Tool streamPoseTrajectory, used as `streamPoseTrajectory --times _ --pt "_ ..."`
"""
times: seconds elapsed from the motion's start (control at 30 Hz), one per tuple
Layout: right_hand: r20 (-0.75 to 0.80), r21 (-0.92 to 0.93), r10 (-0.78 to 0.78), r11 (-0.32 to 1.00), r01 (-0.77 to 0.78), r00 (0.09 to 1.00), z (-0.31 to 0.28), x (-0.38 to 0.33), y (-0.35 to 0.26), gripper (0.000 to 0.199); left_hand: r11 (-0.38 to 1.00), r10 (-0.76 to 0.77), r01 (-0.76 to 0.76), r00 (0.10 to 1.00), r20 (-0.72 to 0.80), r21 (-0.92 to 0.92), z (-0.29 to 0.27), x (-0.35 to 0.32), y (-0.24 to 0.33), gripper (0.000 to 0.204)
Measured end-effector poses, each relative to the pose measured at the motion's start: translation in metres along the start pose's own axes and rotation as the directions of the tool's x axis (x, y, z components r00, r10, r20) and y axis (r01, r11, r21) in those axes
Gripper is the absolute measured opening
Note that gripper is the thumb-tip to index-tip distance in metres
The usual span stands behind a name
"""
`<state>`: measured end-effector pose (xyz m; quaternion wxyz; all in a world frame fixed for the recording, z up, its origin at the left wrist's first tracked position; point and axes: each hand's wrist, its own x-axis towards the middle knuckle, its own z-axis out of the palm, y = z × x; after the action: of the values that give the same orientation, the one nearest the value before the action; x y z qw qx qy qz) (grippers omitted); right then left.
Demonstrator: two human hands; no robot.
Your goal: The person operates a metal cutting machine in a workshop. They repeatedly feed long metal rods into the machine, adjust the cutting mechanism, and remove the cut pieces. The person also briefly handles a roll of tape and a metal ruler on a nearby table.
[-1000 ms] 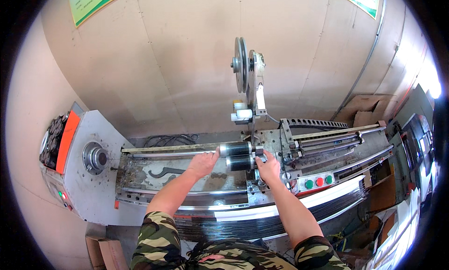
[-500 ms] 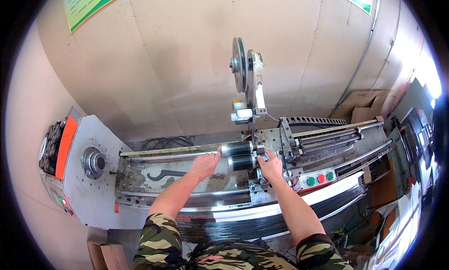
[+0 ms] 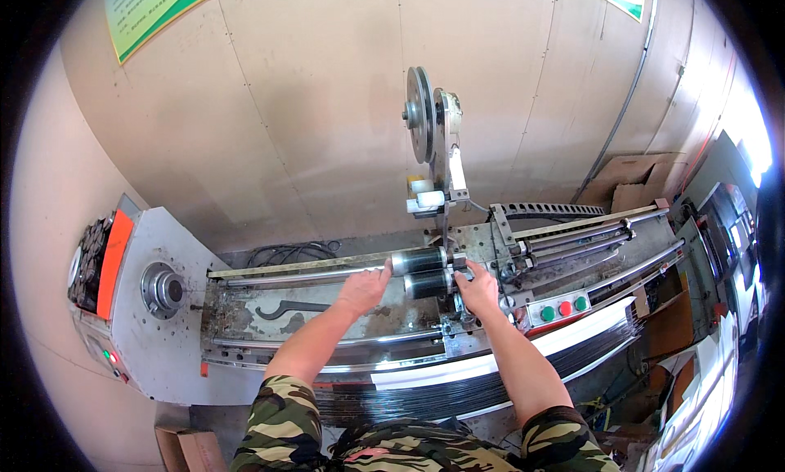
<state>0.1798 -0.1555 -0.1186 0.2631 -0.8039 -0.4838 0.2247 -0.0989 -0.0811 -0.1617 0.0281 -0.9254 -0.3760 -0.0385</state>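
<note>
Two dark rollers with silvery ends, an upper one [image 3: 417, 260] and a lower one [image 3: 428, 286], lie side by side across the middle of a long metal machine bed [image 3: 384, 321]. The person's left hand [image 3: 364, 290] is partly curled, fingertips at the upper roller's left end; whether it grips is unclear. The right hand [image 3: 477, 290], thumb and forefinger parted, is at the rollers' right end beside a small metal block [image 3: 459, 261]; its hold cannot be told either. A dark hook-shaped wrench [image 3: 292, 310] lies left of the rollers. Above them stands a grooved wheel [image 3: 419, 114]; to the right, a button box [image 3: 564, 310] has green, red and green buttons. At far left is a grey housing with a round chuck [image 3: 162, 290].
</note>
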Motion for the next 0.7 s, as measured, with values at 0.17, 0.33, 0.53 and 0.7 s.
streamPoseTrajectory --times 0.17,0.33,0.53,0.7 --pt "0.025 -0.010 0.013 1.000 -0.013 1.000 -0.0009 -0.0001 -0.0038 0.051 1.000 -0.012 0.012 1.000 0.005 -0.003 0.0014 0.0000 0.0001 0.058" --pt "0.016 0.001 -0.014 1.000 0.014 1.000 0.0022 -0.0005 -0.0040 0.049 1.000 -0.017 0.017 1.000 0.021 -0.014 0.0030 0.0002 -0.0015 0.058" --pt "0.041 -0.002 -0.029 1.000 0.029 0.999 0.0043 -0.0026 -0.0055 0.046 0.999 -0.019 0.019 1.000 0.017 -0.033 0.0056 -0.0006 -0.0042 0.056" --pt "0.052 0.003 -0.036 0.999 0.036 0.998 0.0067 -0.0028 -0.0035 0.045 1.000 -0.005 0.005 1.000 -0.015 -0.014 0.0077 -0.0010 -0.0039 0.057"
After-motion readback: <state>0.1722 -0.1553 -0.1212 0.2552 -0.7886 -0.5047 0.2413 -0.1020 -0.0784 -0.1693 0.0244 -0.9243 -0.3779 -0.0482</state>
